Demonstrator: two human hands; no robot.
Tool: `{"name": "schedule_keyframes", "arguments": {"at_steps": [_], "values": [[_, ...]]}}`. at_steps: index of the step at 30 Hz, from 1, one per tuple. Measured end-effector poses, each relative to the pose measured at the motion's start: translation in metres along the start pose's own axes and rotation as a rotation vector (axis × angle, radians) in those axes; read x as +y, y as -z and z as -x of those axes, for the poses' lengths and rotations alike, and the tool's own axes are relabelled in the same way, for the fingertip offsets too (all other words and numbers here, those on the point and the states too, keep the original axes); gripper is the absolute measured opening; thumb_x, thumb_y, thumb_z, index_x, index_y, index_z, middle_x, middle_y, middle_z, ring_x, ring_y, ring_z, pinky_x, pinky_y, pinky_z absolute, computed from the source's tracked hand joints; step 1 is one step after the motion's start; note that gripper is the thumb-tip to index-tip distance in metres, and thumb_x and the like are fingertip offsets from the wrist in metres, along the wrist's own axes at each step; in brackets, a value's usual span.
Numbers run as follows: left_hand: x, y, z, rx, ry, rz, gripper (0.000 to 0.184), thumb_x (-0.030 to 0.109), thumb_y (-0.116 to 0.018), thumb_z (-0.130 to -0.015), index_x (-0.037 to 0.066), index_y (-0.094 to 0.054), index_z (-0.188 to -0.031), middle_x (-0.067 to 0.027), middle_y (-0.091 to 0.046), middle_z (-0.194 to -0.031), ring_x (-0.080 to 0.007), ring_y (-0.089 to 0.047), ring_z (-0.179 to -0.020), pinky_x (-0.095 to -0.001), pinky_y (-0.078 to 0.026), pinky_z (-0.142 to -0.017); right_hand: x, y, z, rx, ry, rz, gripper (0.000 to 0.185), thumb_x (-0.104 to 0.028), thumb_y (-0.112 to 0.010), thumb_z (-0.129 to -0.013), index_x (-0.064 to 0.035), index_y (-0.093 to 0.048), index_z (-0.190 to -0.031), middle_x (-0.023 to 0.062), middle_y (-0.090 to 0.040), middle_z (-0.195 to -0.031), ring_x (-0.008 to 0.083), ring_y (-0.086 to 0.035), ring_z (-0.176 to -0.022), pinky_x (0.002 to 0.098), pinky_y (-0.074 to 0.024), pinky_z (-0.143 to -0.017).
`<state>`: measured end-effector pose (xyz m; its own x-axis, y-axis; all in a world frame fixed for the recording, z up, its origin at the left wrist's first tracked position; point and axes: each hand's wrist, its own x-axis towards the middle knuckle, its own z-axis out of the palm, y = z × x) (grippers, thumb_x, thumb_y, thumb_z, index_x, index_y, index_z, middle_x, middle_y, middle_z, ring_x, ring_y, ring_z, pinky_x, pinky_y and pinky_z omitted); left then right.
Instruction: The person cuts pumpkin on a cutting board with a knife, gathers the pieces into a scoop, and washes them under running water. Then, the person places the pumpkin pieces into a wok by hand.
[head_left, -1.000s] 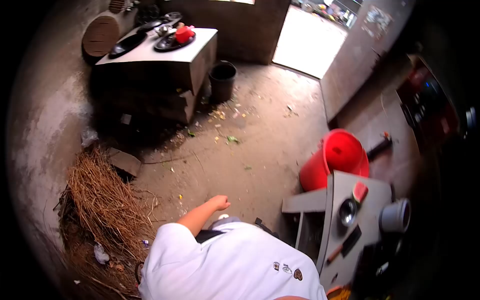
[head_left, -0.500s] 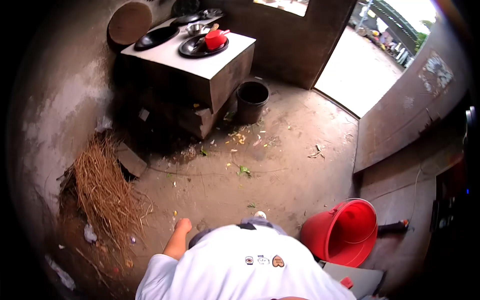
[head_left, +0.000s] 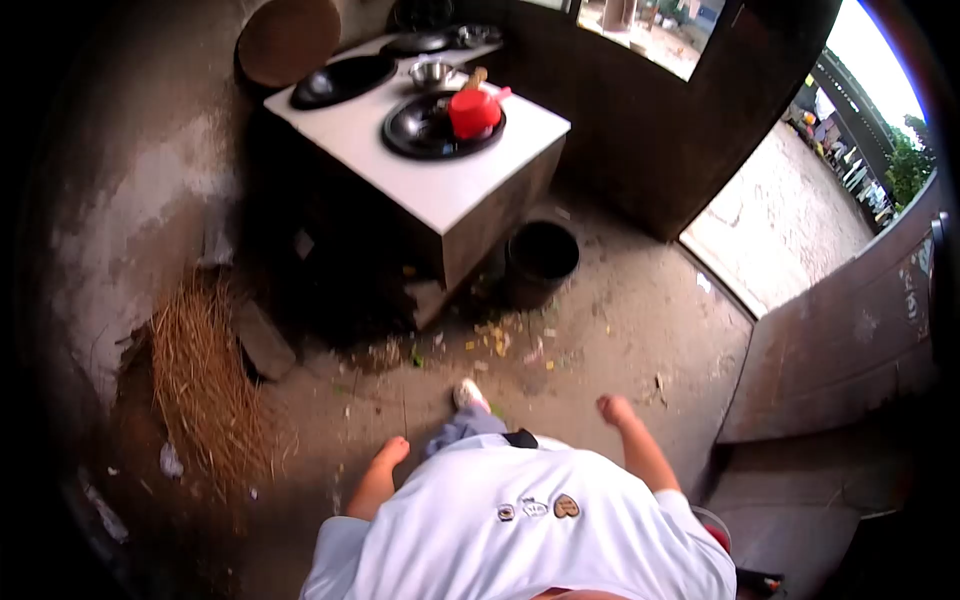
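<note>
My left hand (head_left: 397, 449) hangs at my side over the dirt-stained floor, fingers curled, with no object showing in it. On the other side my right hand (head_left: 614, 409) swings forward of my body, also loosely closed around nothing that I can see. Neither hand touches anything. Ahead stands a white-topped stove (head_left: 450, 195) with a black wok (head_left: 400, 135) set into it. A red plastic ladle (head_left: 474, 113) rests in that wok. Behind it on the stove top is a small metal bowl (head_left: 432, 74).
A dark bucket (head_left: 541, 262) stands beside the stove, with food scraps (head_left: 495, 340) on the floor before it. Dry twigs (head_left: 205, 385) are heaped at the left wall. The open door (head_left: 840, 350) is at the right. A red bucket (head_left: 716, 530) is mostly hidden by my body.
I have stepped forward, so the stove and doorway look closer. My right hand has come into view. The red bucket has slipped behind me, and one shoe now shows ahead.
</note>
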<state>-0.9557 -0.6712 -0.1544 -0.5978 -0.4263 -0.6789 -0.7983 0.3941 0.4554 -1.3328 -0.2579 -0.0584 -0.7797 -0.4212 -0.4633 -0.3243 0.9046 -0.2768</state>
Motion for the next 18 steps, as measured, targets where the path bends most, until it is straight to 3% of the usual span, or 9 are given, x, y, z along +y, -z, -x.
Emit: {"name": "schedule_keyframes", "arguments": {"at_steps": [2,3,5,9,11,14,16,18], "values": [[0.028,0.034,-0.07,-0.066,-0.029,-0.207,0.031,0.022,-0.042,-0.08,-0.001,-0.062,-0.085,-0.0236,-0.06,-0.094,-0.0379,-0.059,-0.091,-0.0431,-0.046,-0.079,-0.036,0.003,-0.016,-0.139,0.061,0.12,0.03,-0.032,-0.046,-0.084,-0.0147,-0.064,-0.1,0.0174,-0.062,-0.093,0.0354,-0.06,-0.084,0.0423,-0.0477,-0.076],[0.087,0.078,-0.063,-0.094,0.022,-0.104,0.029,0.02,-0.042,-0.08,0.0,-0.062,-0.087,-0.0232,-0.06,-0.093,-0.0365,-0.06,-0.088,-0.0432,-0.046,-0.077,-0.052,0.015,-0.021,-0.217,0.137,0.111,0.03,-0.031,-0.047,-0.084,-0.0136,-0.064,-0.101,0.0179,-0.062,-0.095,0.0355,-0.059,-0.088,0.0413,-0.0465,-0.08],[0.127,0.102,-0.109,0.103,-0.143,0.034,0.025,0.019,-0.046,-0.079,0.0,-0.061,-0.087,-0.0211,-0.062,-0.092,-0.0337,-0.06,-0.087,-0.0416,-0.047,-0.076,-0.076,0.034,-0.035,-0.126,0.185,-0.003,0.03,-0.03,-0.049,-0.083,-0.0118,-0.065,-0.101,0.0211,-0.06,-0.098,0.0378,-0.056,-0.092,0.041,-0.0448,-0.085],[0.222,0.153,-0.116,0.027,-0.489,0.225,0.022,0.02,-0.048,-0.079,0.003,-0.062,-0.082,-0.0164,-0.062,-0.088,-0.0294,-0.059,-0.084,-0.037,-0.047,-0.075,-0.105,0.086,-0.106,-0.172,-0.02,-0.121,0.033,-0.035,-0.052,-0.081,-0.0119,-0.065,-0.101,0.0226,-0.059,-0.1,0.0344,-0.053,-0.102,0.0397,-0.0426,-0.089],[0.226,0.149,-0.144,-0.008,-0.513,0.244,0.02,0.018,-0.049,-0.078,0.004,-0.062,-0.081,-0.0153,-0.062,-0.086,-0.0294,-0.059,-0.083,-0.037,-0.047,-0.074,-0.105,0.101,-0.168,-0.111,0.067,-0.082,0.035,-0.037,-0.054,-0.081,-0.012,-0.065,-0.103,0.0233,-0.058,-0.101,0.0352,-0.05,-0.104,0.0404,-0.0427,-0.089],[0.203,0.141,-0.156,0.143,-0.468,0.245,0.017,0.019,-0.054,-0.078,0.004,-0.061,-0.075,-0.0155,-0.061,-0.076,-0.0311,-0.059,-0.076,-0.0375,-0.048,-0.068,-0.132,0.141,-0.275,0.072,0.205,0.011,0.031,-0.034,-0.061,-0.078,-0.0114,-0.063,-0.099,0.0225,-0.052,-0.103,0.0388,-0.05,-0.099,0.0422,-0.0434,-0.086],[0.183,0.141,-0.149,0.246,-0.245,0.348,0.028,0.028,-0.062,-0.078,0.001,-0.058,-0.068,-0.0176,-0.057,-0.066,-0.0304,-0.057,-0.061,-0.0377,-0.045,-0.057,-0.179,0.188,-0.353,0.288,0.335,-0.058,0.027,-0.026,-0.065,-0.075,-0.0096,-0.061,-0.096,0.0205,-0.051,-0.105,0.0376,-0.051,-0.095,0.0415,-0.0446,-0.083],[0.166,0.149,-0.134,0.394,0.0,0.496,0.035,0.033,-0.063,-0.079,0.0,-0.056,-0.066,-0.0154,-0.056,-0.063,-0.022,-0.053,-0.057,-0.036,-0.044,-0.057,-0.239,0.244,-0.434,0.416,0.423,-0.071,0.024,-0.021,-0.063,-0.076,-0.0089,-0.059,-0.097,0.0187,-0.049,-0.106,0.0377,-0.05,-0.095,0.0435,-0.0448,-0.081]]}}
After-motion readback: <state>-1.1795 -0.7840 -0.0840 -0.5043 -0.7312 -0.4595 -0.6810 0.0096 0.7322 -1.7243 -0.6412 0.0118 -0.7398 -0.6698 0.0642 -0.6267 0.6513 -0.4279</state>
